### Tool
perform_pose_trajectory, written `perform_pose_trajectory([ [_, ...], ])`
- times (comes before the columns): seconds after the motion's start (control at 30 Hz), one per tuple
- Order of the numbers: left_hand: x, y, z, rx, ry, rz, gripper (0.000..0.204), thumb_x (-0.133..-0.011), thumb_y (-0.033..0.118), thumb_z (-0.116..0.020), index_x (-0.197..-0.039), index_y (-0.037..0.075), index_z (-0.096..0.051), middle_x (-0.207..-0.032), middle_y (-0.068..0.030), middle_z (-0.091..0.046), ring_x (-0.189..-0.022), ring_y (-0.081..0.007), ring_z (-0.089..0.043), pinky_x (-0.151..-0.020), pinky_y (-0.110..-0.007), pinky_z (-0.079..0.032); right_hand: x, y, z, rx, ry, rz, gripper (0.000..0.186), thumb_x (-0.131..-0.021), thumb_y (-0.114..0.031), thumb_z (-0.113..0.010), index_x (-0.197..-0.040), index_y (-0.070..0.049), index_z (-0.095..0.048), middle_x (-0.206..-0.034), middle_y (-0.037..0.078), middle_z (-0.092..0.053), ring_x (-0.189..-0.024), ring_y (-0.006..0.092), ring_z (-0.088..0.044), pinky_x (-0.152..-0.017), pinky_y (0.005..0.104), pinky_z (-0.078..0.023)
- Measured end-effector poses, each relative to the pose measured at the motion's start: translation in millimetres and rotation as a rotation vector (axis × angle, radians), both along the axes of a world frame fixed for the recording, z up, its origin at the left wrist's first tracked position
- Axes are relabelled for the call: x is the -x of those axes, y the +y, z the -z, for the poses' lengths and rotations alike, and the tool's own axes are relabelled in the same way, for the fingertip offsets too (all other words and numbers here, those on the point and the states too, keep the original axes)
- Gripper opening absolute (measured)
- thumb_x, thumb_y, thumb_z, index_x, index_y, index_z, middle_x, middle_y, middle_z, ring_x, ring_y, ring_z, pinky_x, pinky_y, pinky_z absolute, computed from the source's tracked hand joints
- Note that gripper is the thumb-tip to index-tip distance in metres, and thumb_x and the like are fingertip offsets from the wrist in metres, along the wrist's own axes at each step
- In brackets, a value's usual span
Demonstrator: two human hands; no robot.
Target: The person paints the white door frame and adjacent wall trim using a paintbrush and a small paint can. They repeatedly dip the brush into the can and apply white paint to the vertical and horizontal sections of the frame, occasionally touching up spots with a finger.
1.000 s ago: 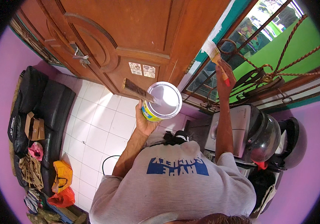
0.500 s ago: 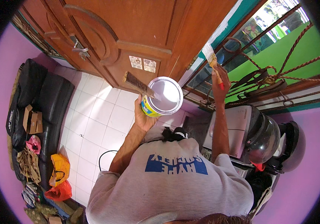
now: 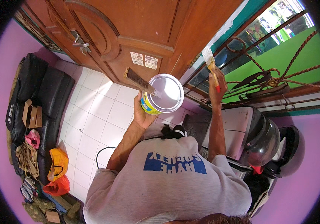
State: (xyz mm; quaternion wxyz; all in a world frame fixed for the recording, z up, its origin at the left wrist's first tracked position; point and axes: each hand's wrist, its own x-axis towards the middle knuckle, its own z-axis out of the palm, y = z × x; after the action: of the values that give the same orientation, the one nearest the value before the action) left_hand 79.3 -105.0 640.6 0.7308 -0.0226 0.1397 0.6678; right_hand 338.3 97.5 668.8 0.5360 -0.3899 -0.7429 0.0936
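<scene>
floor: pale square tiles (image 3: 92,100) run below you, lit in bright patches.
walls: purple wall (image 3: 3,84) on both sides of the room.
door: brown carved wooden door (image 3: 148,22) ahead of you, with a metal handle (image 3: 80,44) and four small stickers (image 3: 144,60).
window: to your right, twisted metal bars (image 3: 296,54) cross the glass; a white and teal frame (image 3: 230,27) runs between it and the door.
left side: black sofa (image 3: 57,87) with a cardboard box (image 3: 29,115) and a pink bag (image 3: 33,139) on it; a yellow bag (image 3: 58,162) and a red bag (image 3: 58,185) just beside it.
right side: a silver-grey case (image 3: 233,125) below the window, a dark helmet (image 3: 263,139) next to it.
left grip: your left hand (image 3: 142,115) is part-curled, cupping the side of the paint can (image 3: 149,107).
can: held in front of your chest, open top facing up, white paint (image 3: 170,93) inside; a wooden stick (image 3: 139,80) leans over its rim, lower end at the paint.
right grip: your right hand (image 3: 218,87) is closed round the handle of the paintbrush (image 3: 211,62).
brush: white bristles point up toward the frame beside the door; you cannot tell whether they touch.
</scene>
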Motion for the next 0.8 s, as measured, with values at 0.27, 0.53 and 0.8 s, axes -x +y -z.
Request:
perform_pose_trajectory([
  [0.27,-2,1,-7,0.022,0.003,-0.022,0.070,-0.094,0.064,-0.055,-0.140,0.011,-0.054,-0.135,-0.0141,-0.062,-0.121,-0.0312,-0.063,-0.099,-0.052,-0.055,2,-3,8,0.032,-0.049,0.016,0.026,-0.094,-0.001,-0.068,-0.119,-0.006,-0.069,-0.124,0.012,-0.070,-0.114,0.0255,-0.066,-0.099,0.0373,-0.052],
  [0.53,-4,1,-13,0.030,0.004,-0.037,0.068,-0.095,0.061,-0.057,-0.138,0.009,-0.056,-0.132,-0.0148,-0.064,-0.118,-0.0301,-0.065,-0.097,-0.048,-0.058,6,-6,8,0.028,-0.031,0.001,0.027,-0.094,-0.002,-0.068,-0.121,-0.004,-0.067,-0.126,0.012,-0.068,-0.116,0.0260,-0.065,-0.100,0.0381,-0.051],
  [0.8,-3,2,-9,0.041,-0.003,-0.038,0.067,-0.094,0.061,-0.059,-0.135,0.008,-0.058,-0.129,-0.0146,-0.066,-0.116,-0.0301,-0.066,-0.095,-0.049,-0.058,7,-6,17,0.028,-0.013,-0.001,0.028,-0.094,-0.002,-0.068,-0.123,-0.004,-0.066,-0.127,0.012,-0.068,-0.118,0.0261,-0.064,-0.101,0.0374,-0.051],
])
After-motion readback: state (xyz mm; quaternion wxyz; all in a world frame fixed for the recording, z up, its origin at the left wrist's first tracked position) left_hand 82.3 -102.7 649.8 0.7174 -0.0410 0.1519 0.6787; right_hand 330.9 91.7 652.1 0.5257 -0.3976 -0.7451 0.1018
